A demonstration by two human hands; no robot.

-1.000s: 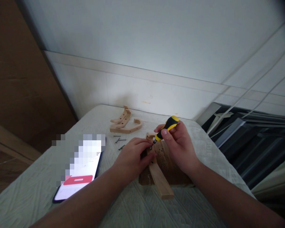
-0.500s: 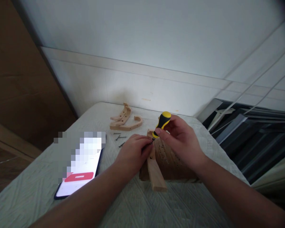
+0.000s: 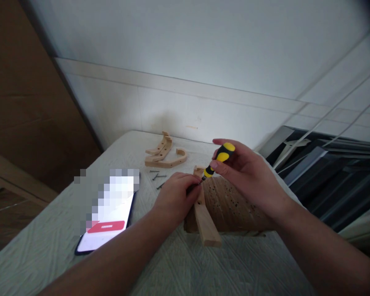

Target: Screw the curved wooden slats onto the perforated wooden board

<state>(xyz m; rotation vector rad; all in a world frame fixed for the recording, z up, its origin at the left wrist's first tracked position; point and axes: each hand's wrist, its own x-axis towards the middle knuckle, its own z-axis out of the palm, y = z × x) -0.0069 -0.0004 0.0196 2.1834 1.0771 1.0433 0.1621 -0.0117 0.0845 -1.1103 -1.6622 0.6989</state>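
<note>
We looked down from a head-worn camera at a pale quilted surface (image 3: 49, 255) set against a white wall. Our landmark was a brown wooden board (image 3: 231, 205) dotted with small holes, lying flat near the middle of the view.

A pale wooden slat (image 3: 205, 224) lay across the board's left edge, its lower end jutting past the board's near side.

The person's right hand (image 3: 249, 176) hovered just above the board's far left corner. Its fingers were closed around the handle of a short black and yellow screwdriver (image 3: 217, 161), thumb pressed on the grip. The tool slanted down and to the left, with its tip at the upper end of the slat.

The left hand (image 3: 175, 197) rested just left of the board. Its fingers were curled and drawn together, pressing on the slat's upper end right beside the screwdriver tip. We could not tell whether they also pinched a screw, as the fingertips hid that spot.

A few dark screws (image 3: 156, 176) lay loose a little further left of the board, beyond the left hand. Behind the board, towards the wall, sat a small heap of curved wooden pieces (image 3: 165, 156). Well left of the board lay a phone (image 3: 107, 222), face up, its screen lit and partly blurred out.
</note>
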